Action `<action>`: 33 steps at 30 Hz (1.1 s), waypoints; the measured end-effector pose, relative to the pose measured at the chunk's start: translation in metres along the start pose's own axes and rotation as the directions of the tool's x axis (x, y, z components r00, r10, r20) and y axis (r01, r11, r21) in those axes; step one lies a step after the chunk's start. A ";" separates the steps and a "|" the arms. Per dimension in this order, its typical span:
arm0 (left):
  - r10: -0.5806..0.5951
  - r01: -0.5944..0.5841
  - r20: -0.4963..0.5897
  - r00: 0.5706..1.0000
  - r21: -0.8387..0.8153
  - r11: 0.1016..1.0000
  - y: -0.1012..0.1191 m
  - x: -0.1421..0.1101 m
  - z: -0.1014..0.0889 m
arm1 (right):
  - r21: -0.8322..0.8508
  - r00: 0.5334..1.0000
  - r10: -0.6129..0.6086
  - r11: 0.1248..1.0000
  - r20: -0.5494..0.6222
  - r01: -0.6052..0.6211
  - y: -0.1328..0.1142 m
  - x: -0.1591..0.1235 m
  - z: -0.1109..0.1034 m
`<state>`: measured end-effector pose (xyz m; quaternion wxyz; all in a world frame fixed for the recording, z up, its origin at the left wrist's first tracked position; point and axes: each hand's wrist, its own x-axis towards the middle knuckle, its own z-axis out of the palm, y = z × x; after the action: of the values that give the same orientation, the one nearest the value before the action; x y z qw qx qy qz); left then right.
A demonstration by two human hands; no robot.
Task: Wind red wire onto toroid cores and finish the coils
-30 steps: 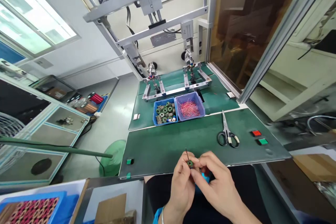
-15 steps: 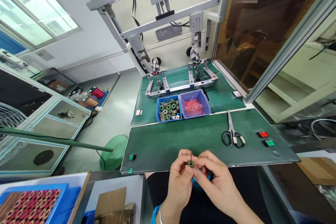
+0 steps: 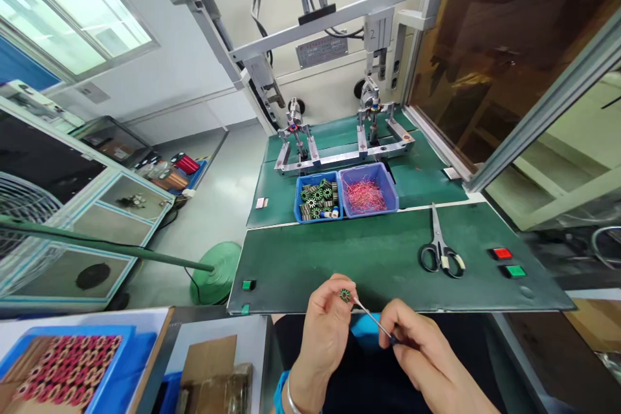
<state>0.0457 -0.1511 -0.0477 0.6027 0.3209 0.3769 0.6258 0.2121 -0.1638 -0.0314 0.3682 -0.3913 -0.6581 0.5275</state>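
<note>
Small green-toothed rotor core (image 3: 345, 295)

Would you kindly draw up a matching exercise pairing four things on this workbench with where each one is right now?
Things:
1. small green toothed rotor core
2. thin metal shaft
3. black-handled scissors
4. loose pink wire pieces

Places:
A. lying on the green mat, left of the red and green buttons
B. in the fingertips of the left hand
C. in the purple bin
D. pinched by the right hand

Pairs: 1-B, 2-D, 3-A, 4-C
</note>
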 end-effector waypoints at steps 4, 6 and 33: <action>-0.014 0.014 -0.013 1.000 -0.034 0.999 0.000 0.000 -0.003 | -0.063 0.999 -0.043 0.997 -0.032 0.041 -0.007 -0.004 -0.001; -0.029 0.029 -0.035 0.999 -0.025 0.999 -0.001 0.000 -0.003 | -0.102 0.994 -0.095 0.991 -0.048 0.090 -0.011 -0.002 0.000; -0.023 -0.044 0.150 0.988 0.428 0.903 0.027 0.004 -0.018 | -0.324 0.971 -0.238 0.917 0.016 0.230 -0.022 0.011 0.001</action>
<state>0.0163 -0.1479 -0.0340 0.5407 0.4943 0.4570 0.5044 0.2037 -0.1570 -0.0094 0.3671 -0.3711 -0.7734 0.3597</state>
